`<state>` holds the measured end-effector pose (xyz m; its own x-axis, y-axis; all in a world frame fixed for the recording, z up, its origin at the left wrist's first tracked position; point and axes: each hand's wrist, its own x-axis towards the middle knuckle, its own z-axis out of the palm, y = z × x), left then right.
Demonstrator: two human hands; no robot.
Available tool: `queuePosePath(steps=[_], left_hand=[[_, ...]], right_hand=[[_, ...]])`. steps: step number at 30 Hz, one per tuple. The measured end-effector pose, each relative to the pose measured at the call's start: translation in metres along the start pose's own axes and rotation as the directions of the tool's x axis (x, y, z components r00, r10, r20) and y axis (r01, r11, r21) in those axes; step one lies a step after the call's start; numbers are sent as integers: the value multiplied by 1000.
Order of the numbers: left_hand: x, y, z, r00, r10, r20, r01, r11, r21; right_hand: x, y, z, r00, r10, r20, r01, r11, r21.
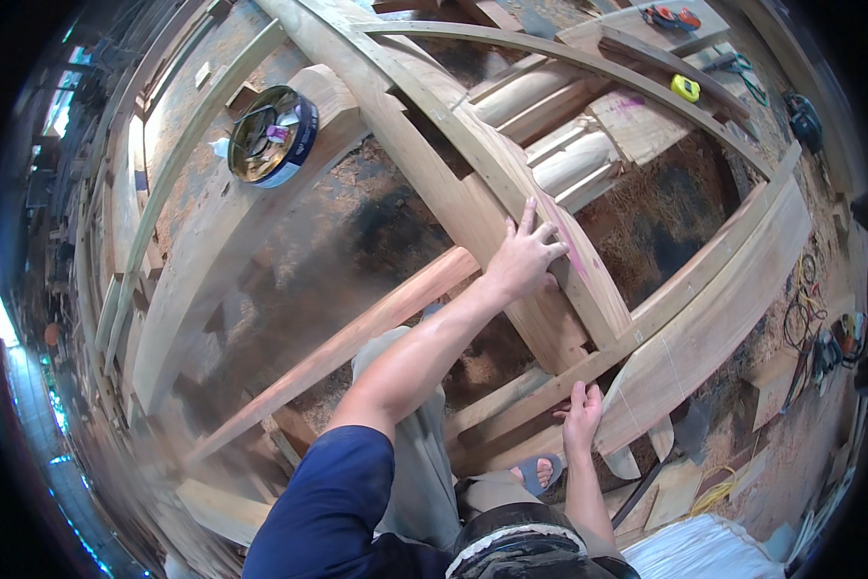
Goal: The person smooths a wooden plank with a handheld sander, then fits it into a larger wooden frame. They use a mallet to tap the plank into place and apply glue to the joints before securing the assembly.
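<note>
Left hand (pixel 525 259) lies flat, fingers spread, on the broad curved timber (pixel 472 193) of the arched wooden frame (pixel 704 318). Right hand (pixel 581 413) rests open against the frame's lower rail, gripping nothing. Frame looks largely assembled: curved members meet and joints look closed. Round tin (pixel 272 135) sits well beyond the left hand; yellow tape measure (pixel 686 88) lies far above both hands. Fastening state: cannot tell.

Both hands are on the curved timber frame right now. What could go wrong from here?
1. The left hand lies flat where two curved ribs meet; if a rib shifts, fingers might get pinched.
2. The right hand only rests on the lower beam, so a slide could go unchecked.
3. The open tin sits on a sloping plank and may slip off. A sandalled foot is under the frame.
</note>
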<state>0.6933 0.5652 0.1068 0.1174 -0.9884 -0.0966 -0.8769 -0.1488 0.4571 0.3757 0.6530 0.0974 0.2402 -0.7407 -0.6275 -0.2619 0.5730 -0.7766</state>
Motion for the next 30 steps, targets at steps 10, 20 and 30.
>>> queuePosePath(steps=[10, 20, 30], left_hand=[[0, 2, -5, 1000, -24, 17, 25, 998, -50], [1, -2, 1, 1000, 17, -19, -18, 999, -27], [5, 10, -8, 998, 49, -31, -50, 998, -28]], right_hand=[[2, 2, 0, 1000, 22, -7, -22, 1000, 8], [2, 5, -1, 1000, 4, -3, -4, 996, 85], [2, 3, 0, 1000, -1, -28, 4, 996, 84]])
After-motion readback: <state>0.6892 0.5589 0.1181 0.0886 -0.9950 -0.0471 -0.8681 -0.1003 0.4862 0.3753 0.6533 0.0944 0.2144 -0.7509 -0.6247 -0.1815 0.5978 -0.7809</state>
